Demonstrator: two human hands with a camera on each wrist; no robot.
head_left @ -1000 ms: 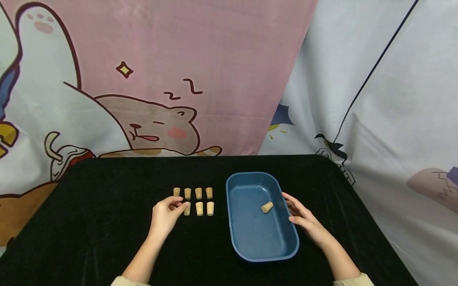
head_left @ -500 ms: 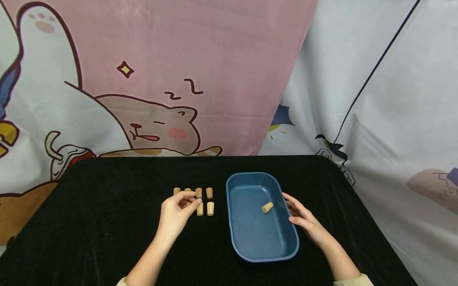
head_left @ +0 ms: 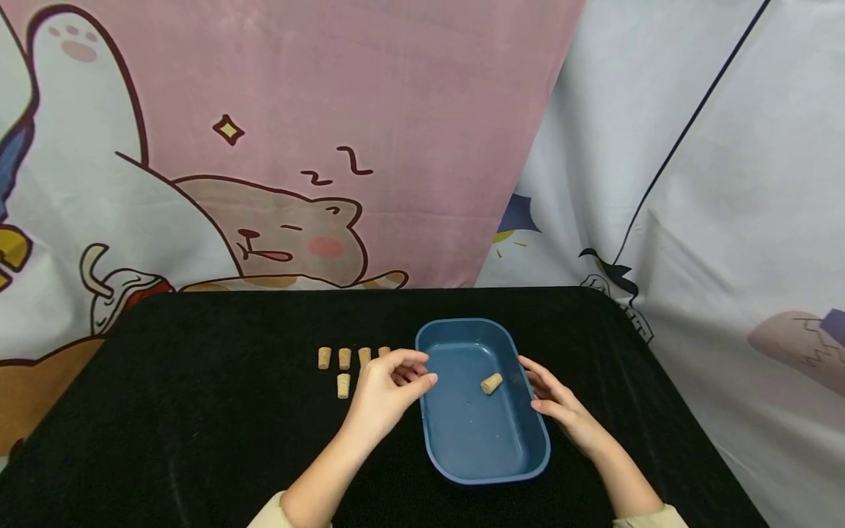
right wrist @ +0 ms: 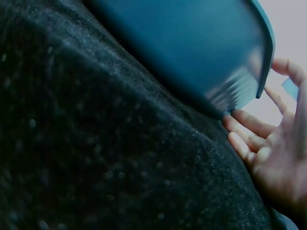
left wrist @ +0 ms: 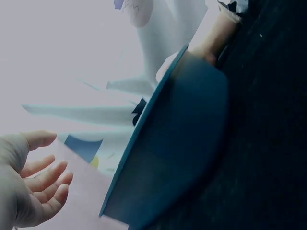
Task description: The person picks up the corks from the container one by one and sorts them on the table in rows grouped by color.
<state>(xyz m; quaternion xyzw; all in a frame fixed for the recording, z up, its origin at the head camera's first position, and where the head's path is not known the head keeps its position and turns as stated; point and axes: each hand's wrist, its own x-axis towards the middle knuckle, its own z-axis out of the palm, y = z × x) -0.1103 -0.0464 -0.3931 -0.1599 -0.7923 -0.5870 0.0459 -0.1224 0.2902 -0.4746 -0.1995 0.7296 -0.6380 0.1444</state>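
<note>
My left hand (head_left: 389, 389) hovers by the left rim of a blue plastic tub (head_left: 486, 479), thumb and fingers apart with no object between them. In the left wrist view, the same hand's fingers (left wrist: 46, 179) are loosely bent. My right hand (head_left: 566, 411) touches the tub's right side; the right wrist view has its fingers (right wrist: 249, 125) against the outer wall. One cork stopper (head_left: 491, 383) lies tilted inside the tub. Left of it, several corks stand on the table, among them a back-row cork (head_left: 324, 358) and a front-row cork (head_left: 343, 386). My left hand hides part of these rows.
Black cloth (head_left: 198, 411) covers the table. Behind its far edge hangs a pink and white curtain (head_left: 429, 110) with cartoon animals, which continues along the right side.
My left hand has let go of the leftmost front-row cork and moved right, past the other corks, to the tub's left rim. My right hand and the tub keep their places.
</note>
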